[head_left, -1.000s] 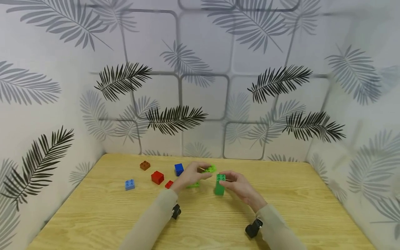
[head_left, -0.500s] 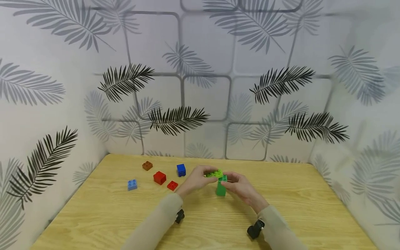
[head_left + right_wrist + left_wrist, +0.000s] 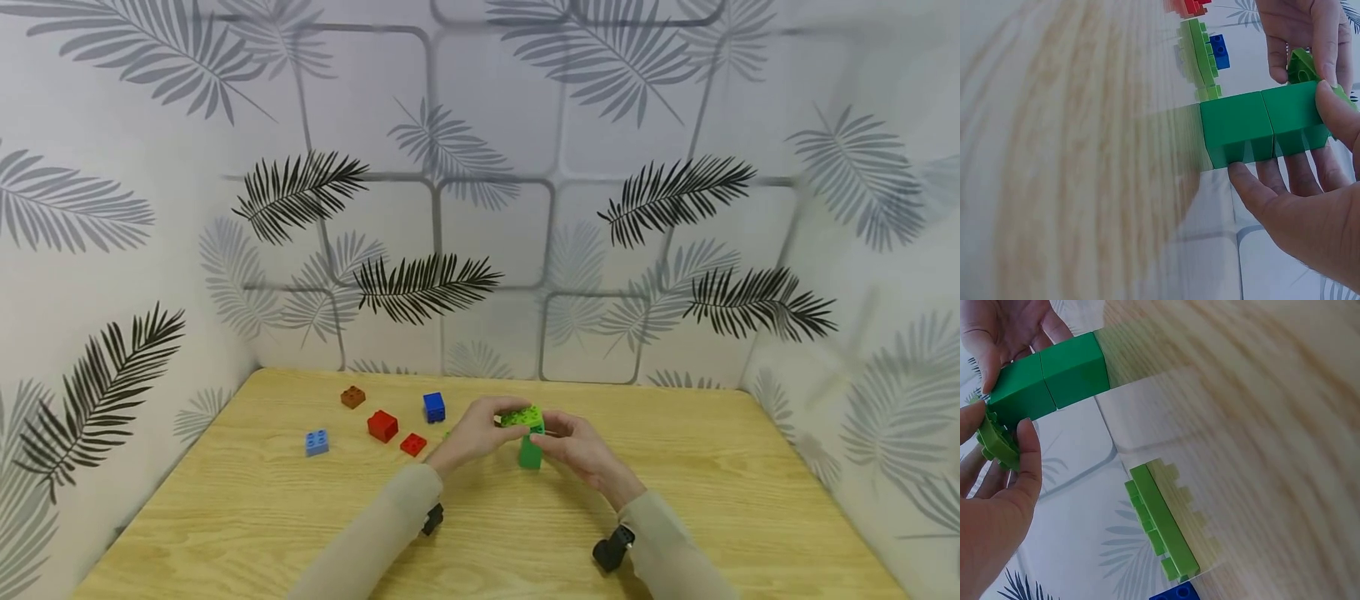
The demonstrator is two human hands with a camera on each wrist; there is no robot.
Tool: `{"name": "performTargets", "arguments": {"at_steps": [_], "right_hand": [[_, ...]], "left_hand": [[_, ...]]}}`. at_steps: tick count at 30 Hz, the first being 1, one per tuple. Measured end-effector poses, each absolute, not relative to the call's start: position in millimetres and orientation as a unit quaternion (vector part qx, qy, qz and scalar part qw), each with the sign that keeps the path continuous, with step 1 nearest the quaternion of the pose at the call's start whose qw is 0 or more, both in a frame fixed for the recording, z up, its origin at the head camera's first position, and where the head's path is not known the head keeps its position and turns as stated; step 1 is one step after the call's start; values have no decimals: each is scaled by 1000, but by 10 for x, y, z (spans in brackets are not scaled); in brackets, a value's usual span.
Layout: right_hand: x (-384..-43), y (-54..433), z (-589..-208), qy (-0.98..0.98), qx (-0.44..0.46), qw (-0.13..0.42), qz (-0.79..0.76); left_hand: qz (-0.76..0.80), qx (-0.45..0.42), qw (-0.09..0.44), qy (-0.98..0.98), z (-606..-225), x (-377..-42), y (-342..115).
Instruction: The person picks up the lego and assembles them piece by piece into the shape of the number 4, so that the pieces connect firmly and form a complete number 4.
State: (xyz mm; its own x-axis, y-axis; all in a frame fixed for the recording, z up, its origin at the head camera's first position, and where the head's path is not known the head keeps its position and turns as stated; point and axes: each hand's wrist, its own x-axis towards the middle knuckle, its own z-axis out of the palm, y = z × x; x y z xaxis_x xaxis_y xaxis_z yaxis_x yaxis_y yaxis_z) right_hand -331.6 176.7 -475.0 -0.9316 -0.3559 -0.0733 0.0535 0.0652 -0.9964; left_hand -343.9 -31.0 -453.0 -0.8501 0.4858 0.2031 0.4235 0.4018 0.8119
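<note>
Red flat brick [image 3: 413, 444] near left hand [image 3: 476, 431]

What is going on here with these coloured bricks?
The person's right hand holds an upright stack of two dark green toy bricks on the table. The left hand pinches a lime-green brick at the stack's top; whether it is pressed on fully is unclear. Farther left lie another lime-green brick, two red bricks, a blue brick, a light-blue brick and a brown brick.

Held lime brick [image 3: 524, 416] and left fingers [image 3: 1030, 453] farther right; now over green stack [image 3: 531, 453], no longer beside it
</note>
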Motion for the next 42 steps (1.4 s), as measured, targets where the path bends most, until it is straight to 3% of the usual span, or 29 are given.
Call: {"name": "performTargets", "arguments": {"at_steps": [42], "right_hand": [[-3341,1852,-4747,683,-143,184,-693]], "left_hand": [[391,306,15,868,-4472,-3491,-289]]}}
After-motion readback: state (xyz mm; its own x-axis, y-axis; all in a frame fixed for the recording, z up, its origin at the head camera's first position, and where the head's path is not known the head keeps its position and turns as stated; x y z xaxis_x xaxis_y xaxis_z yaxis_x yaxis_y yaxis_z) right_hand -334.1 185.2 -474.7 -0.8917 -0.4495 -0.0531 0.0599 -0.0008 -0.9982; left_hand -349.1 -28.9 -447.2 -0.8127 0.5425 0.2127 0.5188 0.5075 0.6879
